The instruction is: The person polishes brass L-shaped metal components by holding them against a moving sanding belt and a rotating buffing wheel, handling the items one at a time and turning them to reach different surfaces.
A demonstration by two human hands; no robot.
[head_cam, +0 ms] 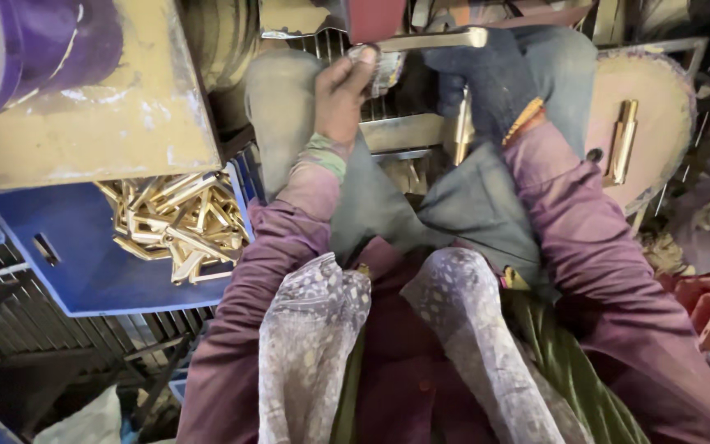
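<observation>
Fingers [353,72] of the bare left hand [340,103] are curled and pinched round a small pale wad, probably cloth or abrasive [381,70], pressed up near the long brass bar [431,39]. Right hand [491,78], in a dark glove, is closed round the near part of that bar, which lies horizontal across the top of the view with its squared tip sticking out to the right of the glove.

Second brass piece [462,127] hangs upright just below the gloved hand; whether the glove grips it cannot be told. Both hands work over a grey cloth [388,205] spread on the lap.

Blue crate [76,255] at left, well apart from the hands, holds a loose heap of brass handle parts [178,222]. One more brass handle [620,141] lies on a round reddish board [659,107] at right.

Judgement: step in hand looks like rubbing or polishing the bar, left hand applying the wad, right hand steadying. The next move would call for a firm hold by the glove and steady pressure along the bar's length; turning the bar would need a regrip.
</observation>
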